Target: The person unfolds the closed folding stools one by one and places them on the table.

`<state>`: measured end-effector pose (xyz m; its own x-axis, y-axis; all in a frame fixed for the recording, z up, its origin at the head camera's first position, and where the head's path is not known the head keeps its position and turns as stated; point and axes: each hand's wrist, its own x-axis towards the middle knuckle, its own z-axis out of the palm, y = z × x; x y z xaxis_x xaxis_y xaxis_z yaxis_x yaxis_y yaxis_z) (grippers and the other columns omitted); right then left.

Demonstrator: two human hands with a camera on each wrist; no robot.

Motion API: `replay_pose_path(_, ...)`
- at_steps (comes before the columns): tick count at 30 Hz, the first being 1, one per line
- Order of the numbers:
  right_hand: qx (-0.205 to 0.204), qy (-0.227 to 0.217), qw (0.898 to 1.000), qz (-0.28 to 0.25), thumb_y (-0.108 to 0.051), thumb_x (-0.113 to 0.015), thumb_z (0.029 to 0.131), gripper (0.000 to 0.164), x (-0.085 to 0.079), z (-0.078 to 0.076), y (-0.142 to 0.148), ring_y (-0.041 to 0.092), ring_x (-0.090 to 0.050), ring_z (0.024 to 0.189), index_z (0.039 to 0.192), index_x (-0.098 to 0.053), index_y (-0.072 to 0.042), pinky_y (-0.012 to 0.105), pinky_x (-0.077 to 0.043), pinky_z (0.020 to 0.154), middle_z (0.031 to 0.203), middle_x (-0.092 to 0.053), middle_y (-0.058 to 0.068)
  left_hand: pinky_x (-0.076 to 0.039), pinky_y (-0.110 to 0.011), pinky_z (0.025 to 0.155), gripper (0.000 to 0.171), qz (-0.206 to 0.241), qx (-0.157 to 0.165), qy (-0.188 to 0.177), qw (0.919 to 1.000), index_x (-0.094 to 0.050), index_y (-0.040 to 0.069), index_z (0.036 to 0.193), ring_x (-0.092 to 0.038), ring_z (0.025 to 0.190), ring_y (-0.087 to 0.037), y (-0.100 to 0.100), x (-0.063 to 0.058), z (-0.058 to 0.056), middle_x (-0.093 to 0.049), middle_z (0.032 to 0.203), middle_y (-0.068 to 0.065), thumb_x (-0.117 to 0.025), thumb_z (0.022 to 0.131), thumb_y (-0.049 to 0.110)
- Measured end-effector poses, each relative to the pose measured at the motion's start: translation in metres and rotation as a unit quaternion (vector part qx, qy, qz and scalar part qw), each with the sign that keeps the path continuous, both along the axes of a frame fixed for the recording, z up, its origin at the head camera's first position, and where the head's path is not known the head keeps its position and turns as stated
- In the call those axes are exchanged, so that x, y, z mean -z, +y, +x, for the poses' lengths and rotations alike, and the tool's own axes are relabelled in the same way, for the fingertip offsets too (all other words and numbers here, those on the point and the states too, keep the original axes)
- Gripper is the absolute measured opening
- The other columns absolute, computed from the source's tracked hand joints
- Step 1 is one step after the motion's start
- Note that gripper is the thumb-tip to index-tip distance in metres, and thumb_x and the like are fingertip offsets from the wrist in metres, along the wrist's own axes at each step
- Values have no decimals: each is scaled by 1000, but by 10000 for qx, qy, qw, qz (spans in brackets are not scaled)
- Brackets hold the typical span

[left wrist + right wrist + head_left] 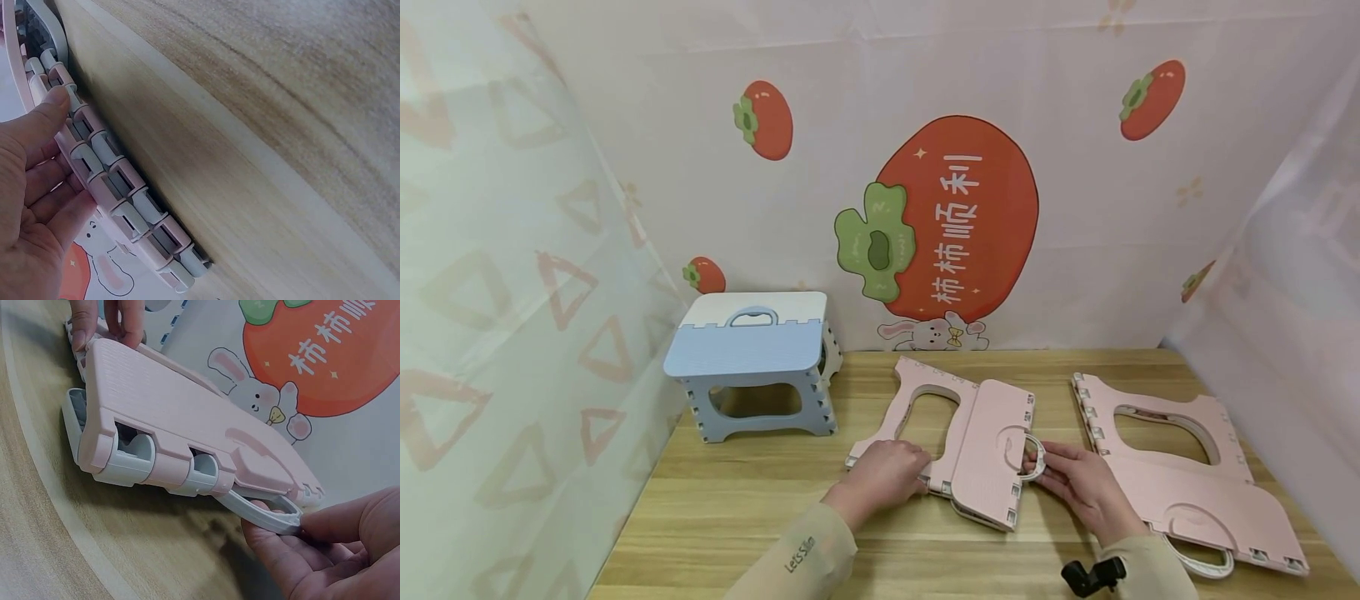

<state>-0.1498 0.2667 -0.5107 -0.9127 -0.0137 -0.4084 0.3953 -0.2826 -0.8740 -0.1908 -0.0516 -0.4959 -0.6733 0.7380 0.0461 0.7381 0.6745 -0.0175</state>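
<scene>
A pink folding step stool [988,442] lies folded flat in the middle of the table, its white carry handle [1039,458] sticking out to the right. My right hand [1086,483] pinches that handle between thumb and fingers, as the right wrist view shows. At the stool's near left edge, my left hand [883,475] grips the hinged side of the leg panel. In the left wrist view the thumb [55,103] lies over the pink and white hinge row [119,175], fingers underneath. The handle end appears slightly raised off the wood in the right wrist view.
Another pink folded stool [1202,492] lies at the right, its white handle toward the near edge. A blue and white stool [745,350] stands unfolded at the back left. Printed cloth [1075,275] walls the table [700,508] at the back and both sides.
</scene>
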Motion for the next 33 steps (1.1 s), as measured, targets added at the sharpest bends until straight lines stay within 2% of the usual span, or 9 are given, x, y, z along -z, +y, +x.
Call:
replay_pose_path(7, 29, -29, 10000, -50, 1, -48, 106, 57, -2, 0, 0, 18, -73, 98, 152, -21, 20, 32, -61, 88, 106, -74, 11, -56, -27, 73, 24, -36, 14, -38, 10000, -73, 21, 99, -67, 83, -5, 0, -1, -1, -73, 94, 11, -81, 87, 40)
replay_pose_path(16, 142, -52, 9998, -141, 2, -48, 105, 54, -8, 1, -1, 19, -74, 99, 152, -25, 18, 32, -60, 89, 109, -75, 13, -51, -27, 65, 22, -93, 78, -127, 9998, -67, 22, 91, -56, 69, -4, -2, -5, -2, -64, 80, 13, -79, 89, 41)
replay_pose_path(26, 173, -24, 9991, -399, -4, -46, 108, 52, -12, -1, 1, 18, -74, 98, 153, -27, 14, 32, -60, 90, 104, -77, 8, -51, -26, 64, 23, -47, 178, -26, 9998, -64, 23, 86, -57, 70, -3, -5, -6, -3, -62, 79, 14, -78, 90, 42)
replay_pose_path(33, 246, 45, 9988, -414, -4, -48, 108, 50, -15, -1, 0, 18, -74, 99, 151, -30, 15, 32, -60, 91, 105, -77, 9, -55, -27, 67, 23, 2, 227, 91, 9997, -67, 22, 90, -63, 75, -5, -5, -8, -2, -67, 83, 11, -78, 90, 42)
